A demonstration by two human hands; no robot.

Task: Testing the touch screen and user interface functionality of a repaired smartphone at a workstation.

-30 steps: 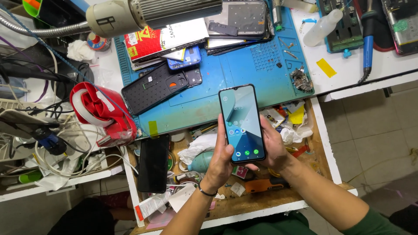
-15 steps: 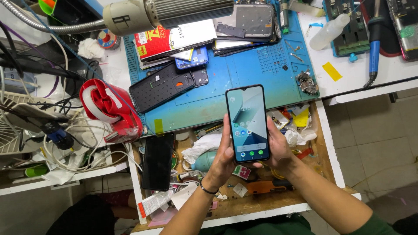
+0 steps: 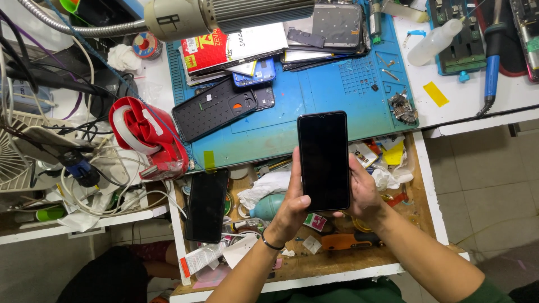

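Note:
I hold a black smartphone (image 3: pixel 323 160) upright over the open drawer, its screen dark. My left hand (image 3: pixel 289 206) grips its left edge and lower corner, thumb resting on the glass near the bottom. My right hand (image 3: pixel 364 191) cups the right edge from behind, fingers wrapped around the side. A thin dark band sits on my left wrist. The phone's top reaches over the front edge of the blue work mat (image 3: pixel 314 95).
A second dark phone (image 3: pixel 206 205) lies in the cluttered wooden drawer (image 3: pixel 314 266) at left. On the blue mat lie a black phone case (image 3: pixel 213 109), stacked phones and screens. A red tape dispenser (image 3: pixel 150 137), cables, a lamp head (image 3: pixel 224 14) and a blue-handled tool (image 3: pixel 492 62) surround the mat.
The phone's screen, lit before, has gone dark. The phone stays held by both hands in about the same spot.

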